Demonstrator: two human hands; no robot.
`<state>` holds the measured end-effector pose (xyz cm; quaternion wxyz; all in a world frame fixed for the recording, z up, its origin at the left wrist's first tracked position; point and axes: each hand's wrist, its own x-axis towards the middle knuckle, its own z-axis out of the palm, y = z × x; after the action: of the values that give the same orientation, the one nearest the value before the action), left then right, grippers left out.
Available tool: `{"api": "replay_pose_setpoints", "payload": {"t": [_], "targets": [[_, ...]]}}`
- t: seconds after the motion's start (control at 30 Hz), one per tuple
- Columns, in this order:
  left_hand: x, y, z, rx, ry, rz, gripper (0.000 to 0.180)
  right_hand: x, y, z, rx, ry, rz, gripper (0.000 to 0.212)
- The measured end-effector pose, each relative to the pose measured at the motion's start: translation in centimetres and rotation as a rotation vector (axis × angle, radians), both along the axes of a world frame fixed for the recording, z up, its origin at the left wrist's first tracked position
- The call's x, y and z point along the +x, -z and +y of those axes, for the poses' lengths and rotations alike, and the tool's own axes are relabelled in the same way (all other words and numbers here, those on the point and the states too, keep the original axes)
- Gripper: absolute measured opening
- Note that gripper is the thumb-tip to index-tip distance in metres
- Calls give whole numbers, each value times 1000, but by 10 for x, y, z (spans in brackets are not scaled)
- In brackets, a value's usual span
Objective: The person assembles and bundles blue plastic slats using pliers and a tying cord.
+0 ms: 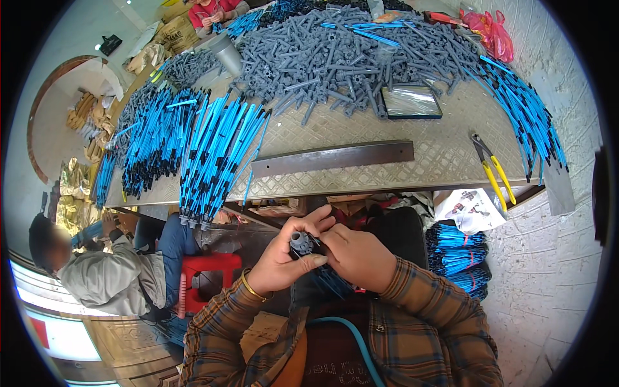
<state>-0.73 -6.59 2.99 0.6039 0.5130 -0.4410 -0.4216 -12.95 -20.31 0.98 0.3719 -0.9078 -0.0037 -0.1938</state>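
Note:
Above my lap, in front of the table's near edge, my left hand [276, 263] is closed around a grey plastic fitting [300, 242] with a round, toothed-looking open end turned up. My right hand [362, 259] meets it from the right, its fingers curled and pinched together at the fitting's side. A small dark piece shows between the two hands, but my fingers mostly hide it. Thin blue-and-black rods [332, 282] hang below my hands, partly covered by them; whether they join the fitting cannot be seen.
The table [451, 145] bears a large heap of grey plastic parts [335, 61], blue-and-black rods [222, 148], a metal bar [332, 158], yellow-handled cutters [491, 169] and a black-framed tray [411, 102]. A co-worker [109, 271] sits at left beside a red stool [209, 274]. Tied rod bundles [459, 258] stand at right.

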Motion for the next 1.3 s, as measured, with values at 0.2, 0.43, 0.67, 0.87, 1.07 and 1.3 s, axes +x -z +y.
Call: {"api": "replay_pose_setpoints", "payload": {"t": [0.2, 0.43, 0.67, 0.87, 1.07, 1.3], "targets": [[-3, -2, 2, 22, -12, 62, 38, -3, 4, -1, -48, -67, -81, 22], [-3, -5, 2, 10, -22, 90, 36, -5, 12, -4, -47, -94, -178, 25], [-3, -3, 2, 6, 19, 82, 36, -9, 15, -6, -38, -138, -196, 23], [-3, -6, 3, 14, 24, 82, 35, -10, 13, -5, -22, -140, -137, 23], [-3, -6, 3, 12, 38, 63, 34, -11, 10, -4, -35, -128, -134, 22], [-3, -5, 4, 13, 53, 52, 34, -12, 8, -5, -18, -149, -145, 21]]}}
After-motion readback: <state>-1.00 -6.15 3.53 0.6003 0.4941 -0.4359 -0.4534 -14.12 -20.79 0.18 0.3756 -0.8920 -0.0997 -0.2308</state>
